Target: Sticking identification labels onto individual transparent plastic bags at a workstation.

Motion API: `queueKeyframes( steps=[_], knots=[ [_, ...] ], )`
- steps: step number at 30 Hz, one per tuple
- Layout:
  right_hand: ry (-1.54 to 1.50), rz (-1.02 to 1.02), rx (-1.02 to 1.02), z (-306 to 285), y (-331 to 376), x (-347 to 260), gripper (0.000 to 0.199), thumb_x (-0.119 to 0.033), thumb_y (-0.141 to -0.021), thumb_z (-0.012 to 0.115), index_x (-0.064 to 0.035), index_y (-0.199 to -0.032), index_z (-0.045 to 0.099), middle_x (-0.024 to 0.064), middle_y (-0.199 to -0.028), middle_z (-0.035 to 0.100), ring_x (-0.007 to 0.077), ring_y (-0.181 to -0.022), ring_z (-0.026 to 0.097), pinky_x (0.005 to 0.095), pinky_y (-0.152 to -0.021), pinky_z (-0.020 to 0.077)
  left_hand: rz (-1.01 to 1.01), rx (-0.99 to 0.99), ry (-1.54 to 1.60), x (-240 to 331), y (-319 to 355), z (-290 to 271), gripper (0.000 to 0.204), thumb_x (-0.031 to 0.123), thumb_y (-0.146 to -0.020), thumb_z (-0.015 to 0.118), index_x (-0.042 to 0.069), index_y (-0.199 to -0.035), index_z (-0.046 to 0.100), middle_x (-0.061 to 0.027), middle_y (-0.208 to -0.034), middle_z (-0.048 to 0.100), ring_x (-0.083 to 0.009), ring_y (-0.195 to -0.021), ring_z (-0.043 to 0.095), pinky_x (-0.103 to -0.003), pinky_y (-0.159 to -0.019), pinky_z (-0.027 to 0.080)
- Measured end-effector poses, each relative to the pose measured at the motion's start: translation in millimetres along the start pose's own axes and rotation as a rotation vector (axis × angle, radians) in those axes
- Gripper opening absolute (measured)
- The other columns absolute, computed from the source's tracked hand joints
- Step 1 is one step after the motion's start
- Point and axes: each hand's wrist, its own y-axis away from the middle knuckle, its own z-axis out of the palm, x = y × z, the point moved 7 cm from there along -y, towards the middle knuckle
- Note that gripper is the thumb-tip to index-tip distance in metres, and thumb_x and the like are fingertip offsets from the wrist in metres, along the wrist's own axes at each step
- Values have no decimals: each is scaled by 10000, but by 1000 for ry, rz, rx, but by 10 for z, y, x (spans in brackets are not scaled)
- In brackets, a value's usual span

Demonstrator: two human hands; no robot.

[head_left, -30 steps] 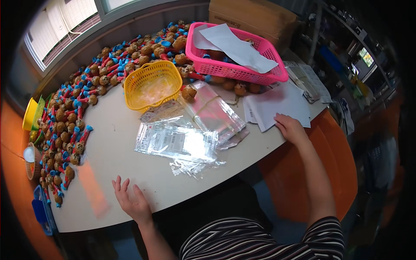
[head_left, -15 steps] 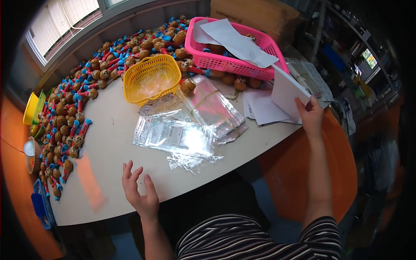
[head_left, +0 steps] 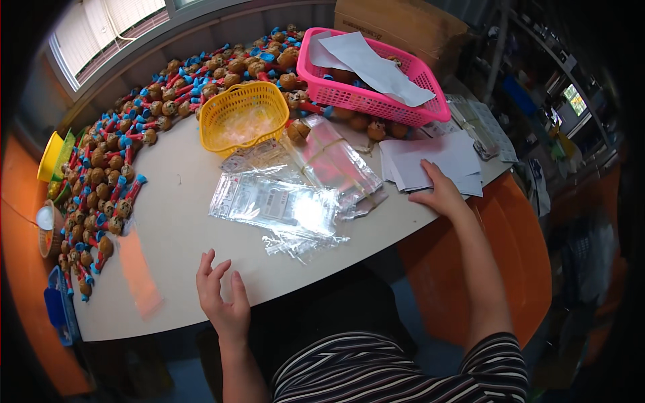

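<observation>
Over the table's front edge my left hand (head_left: pixel 225 295) hovers with its fingers apart, holding nothing. At the right, my right hand (head_left: pixel 443 195) rests at the near edge of a stack of white paper sheets (head_left: pixel 443 149); its fingers are stretched and the thumb stands apart. Between my hands lie shiny clear plastic bags (head_left: pixel 269 201), with small loose plastic pieces (head_left: pixel 295 245) beside them. Behind these is a banded bundle of clear and pinkish bags (head_left: pixel 342 161). One brown ball-shaped piece (head_left: pixel 297 130) sits on the bundle's far end.
A yellow basket (head_left: pixel 209 127) and a pink basket (head_left: pixel 376 105) with papers on top stand at the back. Many brown-headed red and blue toys (head_left: pixel 107 164) cover the table's far and left sides. An orange chair (head_left: pixel 497 269) is at the right, a cardboard box (head_left: pixel 410 27) behind.
My right hand has lowered the white paper it held up and let it lie on the stack, moving left and nearer. My left hand has barely moved.
</observation>
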Motion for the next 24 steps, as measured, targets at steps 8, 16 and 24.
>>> queueKeyframes(
  steps=[8,16,24],
  knots=[
    [-215,50,-135,-189,-179,240,217,-121,-910,597,-12,-1082,673,159,-809,691,221,-692,621,327,-674,488,-24,-54,105,198,-83,67,176,20,-879,613,1,-1053,639,-192,-1283,592,-317,-1216,555,-410,-1012,441],
    [-194,43,57,-343,-182,362,316,-219,-850,695,-20,-1094,671,174,-887,708,378,-844,679,412,-774,529,177,-281,436,1211,-337,768,160,-28,-834,645,-6,-991,662,-167,-1085,676,-293,-1018,658,-357,-894,499],
    [-52,-112,-57,43,-243,263,404,-49,-765,649,-119,-1161,690,146,-1200,664,334,-1133,622,405,-964,503,496,-756,88,1880,-356,2617,300,125,-815,665,-37,-1061,608,-214,-1165,582,-385,-1059,598,-418,-881,511]
  ],
)
